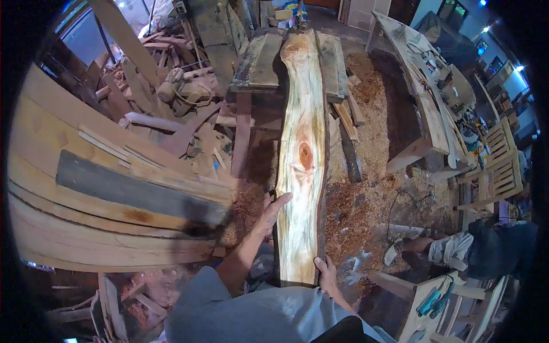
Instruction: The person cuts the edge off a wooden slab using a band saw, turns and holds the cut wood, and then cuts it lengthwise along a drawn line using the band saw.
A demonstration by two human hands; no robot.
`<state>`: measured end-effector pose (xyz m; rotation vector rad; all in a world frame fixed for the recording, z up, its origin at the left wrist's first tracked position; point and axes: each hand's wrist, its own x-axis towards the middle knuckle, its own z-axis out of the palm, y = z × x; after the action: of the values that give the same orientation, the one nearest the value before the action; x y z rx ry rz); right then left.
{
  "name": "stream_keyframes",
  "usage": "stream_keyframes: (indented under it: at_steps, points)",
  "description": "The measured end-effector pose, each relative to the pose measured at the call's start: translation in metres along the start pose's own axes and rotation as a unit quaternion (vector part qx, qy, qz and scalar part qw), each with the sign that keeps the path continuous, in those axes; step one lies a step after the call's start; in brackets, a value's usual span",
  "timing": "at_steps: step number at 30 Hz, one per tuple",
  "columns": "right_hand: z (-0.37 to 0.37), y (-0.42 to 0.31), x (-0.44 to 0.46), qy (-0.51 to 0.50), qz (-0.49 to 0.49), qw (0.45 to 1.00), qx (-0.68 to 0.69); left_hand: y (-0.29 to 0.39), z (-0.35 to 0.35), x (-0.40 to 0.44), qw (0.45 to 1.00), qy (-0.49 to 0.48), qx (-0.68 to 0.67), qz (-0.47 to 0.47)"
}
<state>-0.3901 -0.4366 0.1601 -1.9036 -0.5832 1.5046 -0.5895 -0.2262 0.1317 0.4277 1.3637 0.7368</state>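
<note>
A long live-edge wooden plank [301, 194] runs from my body away to a low wooden bench [267, 63], where its far end rests. Its pale face is up, with a reddish-brown knot near the middle and dark bark-like edges. My left hand [273, 210] grips the left edge, thumb on top and the other fingers mostly hidden beneath. Closer to me, my right hand [326, 273] holds the right edge near the plank's near end, its fingers partly hidden underneath. That near end lies against my grey shirt.
Large boards [114, 194] lean at left, beside a heap of wood scraps [200, 137] and a dusty motor [171, 86]. Sawdust [366, 200] covers the floor. A cluttered workbench [429, 108] stands at right. Another person [457, 251] is near a wooden frame bearing a teal power tool [433, 302].
</note>
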Motion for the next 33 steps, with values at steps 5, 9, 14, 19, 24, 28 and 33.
stream_keyframes:
  at_steps: [5, 9, 14, 19, 24, 28, 33]
  points:
    - [0.002, -0.013, -0.009, 0.014, -0.007, 1.0, -0.024, 0.029, 0.007, -0.027, 0.998, -0.055, -0.028, 0.001]
    - [0.008, -0.029, -0.015, 0.015, 0.01, 1.0, 0.021, -0.002, -0.001, 0.001, 0.999, -0.04, -0.027, 0.011]
    - [0.001, -0.013, -0.007, 0.022, 0.021, 1.0, 0.004, 0.016, 0.004, -0.015, 0.998, -0.046, -0.026, 0.022]
    - [0.007, -0.039, -0.016, 0.009, 0.034, 0.999, 0.013, 0.003, 0.002, 0.001, 0.995, -0.067, -0.023, 0.074]
    - [0.004, -0.01, -0.003, -0.003, 0.026, 0.999, 0.044, 0.026, 0.007, -0.024, 0.994, -0.092, -0.052, 0.023]
    - [0.005, 0.001, 0.002, 0.047, 0.013, 0.999, -0.002, 0.028, 0.004, -0.022, 0.994, -0.1, -0.051, 0.017]
    - [0.008, -0.028, -0.009, 0.027, 0.026, 0.999, -0.011, 0.003, -0.003, 0.001, 0.997, -0.069, -0.042, 0.021]
